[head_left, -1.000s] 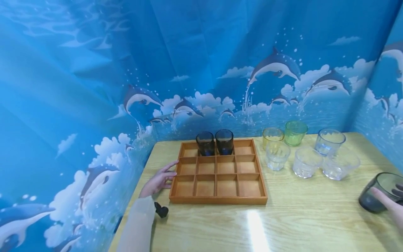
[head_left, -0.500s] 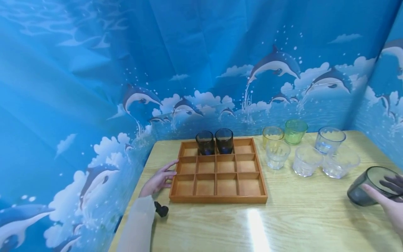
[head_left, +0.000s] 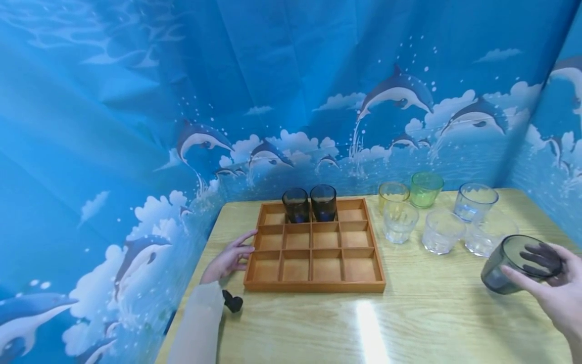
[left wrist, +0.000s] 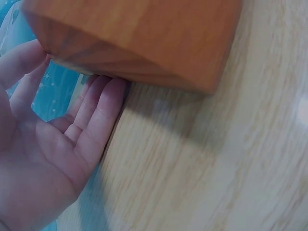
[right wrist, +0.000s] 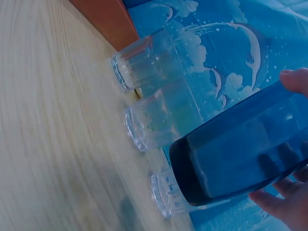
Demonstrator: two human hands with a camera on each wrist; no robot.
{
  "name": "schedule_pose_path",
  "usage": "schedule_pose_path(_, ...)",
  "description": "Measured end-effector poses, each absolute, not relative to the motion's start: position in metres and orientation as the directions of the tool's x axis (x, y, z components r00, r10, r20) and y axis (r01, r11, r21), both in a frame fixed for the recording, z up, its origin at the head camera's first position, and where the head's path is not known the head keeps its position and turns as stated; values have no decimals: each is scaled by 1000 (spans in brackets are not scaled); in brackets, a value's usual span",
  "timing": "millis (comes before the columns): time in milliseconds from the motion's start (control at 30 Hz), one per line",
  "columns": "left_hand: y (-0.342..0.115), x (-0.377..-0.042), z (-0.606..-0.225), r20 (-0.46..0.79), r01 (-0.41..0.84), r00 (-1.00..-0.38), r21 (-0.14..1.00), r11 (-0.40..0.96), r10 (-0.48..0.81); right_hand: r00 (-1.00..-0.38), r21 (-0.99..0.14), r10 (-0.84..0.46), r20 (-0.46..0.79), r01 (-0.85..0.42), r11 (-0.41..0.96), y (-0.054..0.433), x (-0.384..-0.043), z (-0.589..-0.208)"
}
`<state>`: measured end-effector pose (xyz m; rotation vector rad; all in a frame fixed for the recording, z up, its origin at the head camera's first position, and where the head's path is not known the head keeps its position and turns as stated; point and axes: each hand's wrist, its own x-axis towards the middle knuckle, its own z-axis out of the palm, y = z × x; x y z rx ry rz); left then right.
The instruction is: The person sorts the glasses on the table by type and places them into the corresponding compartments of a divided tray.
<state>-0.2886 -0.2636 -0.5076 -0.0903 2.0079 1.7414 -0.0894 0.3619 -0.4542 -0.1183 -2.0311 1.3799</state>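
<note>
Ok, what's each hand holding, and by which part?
The right hand holds a dark glass by its side wall, towards the rim, between thumb and fingers. The left hand holds nothing; it touches the wooden tray at its left side.

Brown rectangular wooden tray (head_left: 313, 287) on a pale wood-grain table (head_left: 432, 313).
Two dark cylindrical glass tumblers (head_left: 296, 208) stand in its back row's middle compartments. To its right, three clear faceted glass cups (head_left: 442, 236); behind, left to right, a round yellow glass cup (head_left: 392, 194), a round green glass cup (head_left: 426, 192), a round bluish glass cup (head_left: 474, 206). In front of the rightmost clear cup, the right hand (head_left: 560, 298) holds a grey cylindrical glass tumbler (head_left: 497, 274).
</note>
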Motion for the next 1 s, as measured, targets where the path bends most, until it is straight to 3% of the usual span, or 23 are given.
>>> schedule_pose_path(367, -264, -289, -508, -392, -348, -885, 915, 203, 250, -858, -885, 335, 389, -247, 394, 332, -93, -441)
schedule_pose_path(600, -263, -289, -507, -388, -345, -885, 918, 198, 257, -887, -911, 209, 413, -406, 74, 315, -103, -436)
schedule_pose_path(1000, -263, -288, -506, -385, -341, -890, 918, 203, 247, -884, -893, 131, 450, -440, 98, 287, -119, -427)
